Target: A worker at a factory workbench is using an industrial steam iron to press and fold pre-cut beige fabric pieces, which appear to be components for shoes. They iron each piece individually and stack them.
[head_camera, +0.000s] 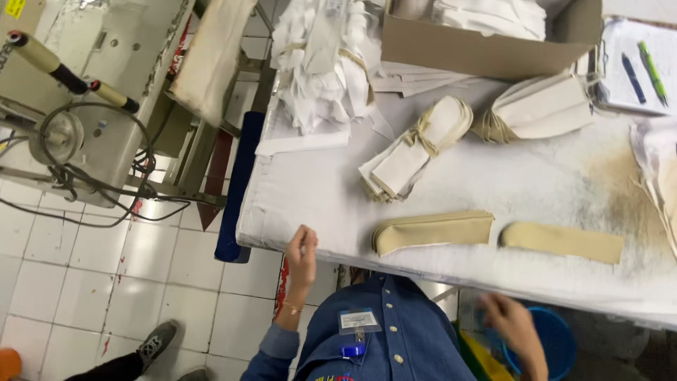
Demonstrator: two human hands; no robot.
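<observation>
Found the tan stack (434,231) lying flat and untied at lower centre of the frame, near the front edge of the table (317,190). Spotted 1 loose tan piece (562,242) just to its right, apart from it, also unbound.

Noted the left hand (302,255) raised at the table's front edge, left of the stack and not touching it. Fingers drawn close together; could not tell whether anything was pinched between them. Caught the right hand (513,326) at lower right, below the table edge and over a blue bucket (560,346). Too blurred there to tell whether spread or closed, or whether holding anything.

Farther up the table, saw 2 pale bundles: 1 (416,148) at centre, tied round the middle with a strip, and another (539,106) to its upper right, bound at its narrow end. Judged those 2 as finished, with the tan stack and the loose piece left unbound and neither hand on them.

Beyond, at the top of the frame, made out a heap of white scraps (321,63), a cardboard box (479,49) with white cloth inside, and papers with 2 pens (638,67) at upper right. Off the table at upper left, saw a sewing machine (77,106) with black cable, and a shoe (156,339) of another person on the tiled floor at lower left.
</observation>
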